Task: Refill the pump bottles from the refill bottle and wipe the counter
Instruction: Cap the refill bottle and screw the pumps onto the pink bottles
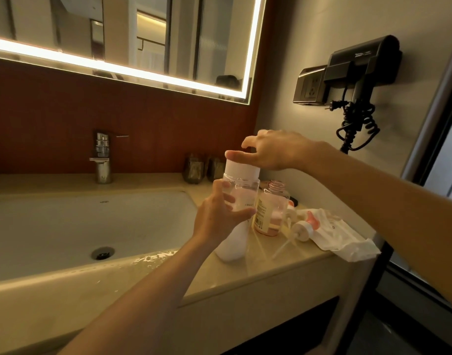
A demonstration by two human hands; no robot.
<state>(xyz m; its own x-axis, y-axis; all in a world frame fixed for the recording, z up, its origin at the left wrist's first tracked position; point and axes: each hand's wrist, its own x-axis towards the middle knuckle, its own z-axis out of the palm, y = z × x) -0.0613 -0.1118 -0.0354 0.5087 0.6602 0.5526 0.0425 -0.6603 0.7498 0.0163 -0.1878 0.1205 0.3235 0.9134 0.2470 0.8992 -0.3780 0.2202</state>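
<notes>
Head view: our left hand [219,219] grips the likely slick refill bottle [245,192] mid-body; right hand [273,149] holds its cap [243,168].

The tall clear refill bottle [245,190], white cap [243,169] on, stood upright on the counter [271,272]. Just beside it stood an open pump bottle [269,213], seemingly low on pink liquid, its pump head [300,230] lying nearby.
</notes>
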